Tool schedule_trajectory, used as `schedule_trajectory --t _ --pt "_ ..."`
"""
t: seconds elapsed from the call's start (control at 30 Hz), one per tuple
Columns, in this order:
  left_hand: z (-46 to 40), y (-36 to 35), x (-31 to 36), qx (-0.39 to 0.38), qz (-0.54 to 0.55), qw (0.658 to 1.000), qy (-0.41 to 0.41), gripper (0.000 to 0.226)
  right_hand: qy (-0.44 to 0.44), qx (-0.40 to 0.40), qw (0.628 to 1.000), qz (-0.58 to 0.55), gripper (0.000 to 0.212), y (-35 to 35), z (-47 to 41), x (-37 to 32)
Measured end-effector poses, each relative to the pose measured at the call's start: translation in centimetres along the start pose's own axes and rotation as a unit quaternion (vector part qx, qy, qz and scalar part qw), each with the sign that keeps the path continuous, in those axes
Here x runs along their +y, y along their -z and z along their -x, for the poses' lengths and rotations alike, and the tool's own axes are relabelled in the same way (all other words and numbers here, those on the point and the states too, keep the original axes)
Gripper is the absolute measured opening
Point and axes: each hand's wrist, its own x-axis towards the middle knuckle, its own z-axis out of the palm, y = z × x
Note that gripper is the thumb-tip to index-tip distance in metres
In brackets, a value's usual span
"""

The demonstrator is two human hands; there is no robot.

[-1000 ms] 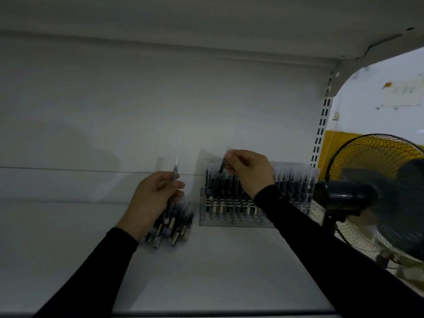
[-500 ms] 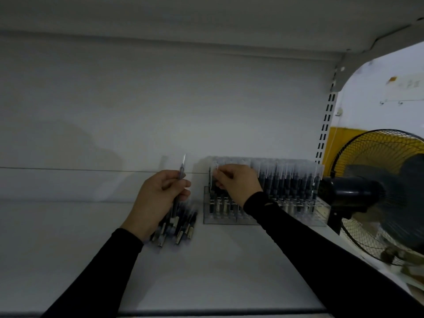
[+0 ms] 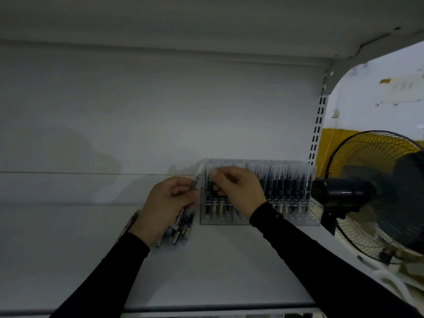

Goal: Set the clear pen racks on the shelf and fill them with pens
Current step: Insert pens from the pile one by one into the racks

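Left grip [image 3: 169,200] nearer rack [image 3: 286,193] (rightward).

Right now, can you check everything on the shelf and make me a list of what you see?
Surface: white shelf, bare in front.
Job's things: clear pen rack upright at the back right, full of pens; loose pens lying left of it.
Clutter: nothing seen.
Hands: left hand grips a bundle of pens, one sticking up; right hand pinches a pen at the rack's left end.
Cables: nothing seen.
Surroundings: black standing fan right of the shelf, yellow wall behind.
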Motion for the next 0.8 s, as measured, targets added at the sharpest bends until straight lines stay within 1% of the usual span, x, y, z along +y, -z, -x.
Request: schedule_trajectory --t 0.13,0.27,0.37,0.47,0.53,0.57,0.6,0.63,0.67,0.73,0.8 --pt "0.6 -0.8 0.6 -0.023 -0.012 1.0 -0.014 0.011 -0.002 -0.026 1.0 -0.006 0.007 -0.4 0.5 -0.6" --pt "1.0 -1.3 0.7 -0.033 0.012 0.999 -0.009 0.01 -0.039 -0.029 0.997 -0.053 0.01 -0.5 0.8 -0.7" --pt "1.2 -1.4 0.7 -0.046 0.008 0.999 -0.017 0.01 -0.043 -0.03 0.997 -0.06 0.014 -0.5 0.9 -0.7" --pt "1.1 -0.8 0.6 -0.055 -0.049 0.997 -0.031 0.006 -0.05 -0.005 0.995 -0.086 0.018 -0.1 0.6 -0.9" --pt "0.8 0.4 0.1 -0.033 -0.107 0.993 -0.042 0.005 -0.055 0.025 0.992 -0.112 0.019 0.5 0.2 -1.1" --pt "0.5 1.2 0.0 -0.013 -0.155 0.987 -0.048 0.008 -0.056 0.04 0.99 -0.124 0.018 1.0 -0.1 -1.3" --pt "0.3 2.1 -0.1 0.004 -0.219 0.974 -0.054 0.015 -0.055 0.054 0.989 -0.126 0.017 1.5 -0.4 -1.2" --pt "0.3 3.0 -0.2 0.008 -0.287 0.956 -0.056 0.027 -0.048 0.066 0.99 -0.115 0.017 2.0 -0.8 -1.2" --pt "0.2 4.0 -0.6 -0.012 -0.352 0.935 -0.044 0.042 -0.036 0.079 0.993 -0.085 0.016 2.4 -1.2 -1.0" --pt "0.2 5.6 -1.3 -0.089 -0.457 0.885 0.007 0.072 -0.004 0.103 0.995 0.006 0.013 3.1 -1.9 -0.5" --pt "0.3 6.6 -2.6 -0.148 -0.505 0.85 0.042 0.094 0.02 0.112 0.99 0.082 0.022 3.3 -2.5 -0.3"
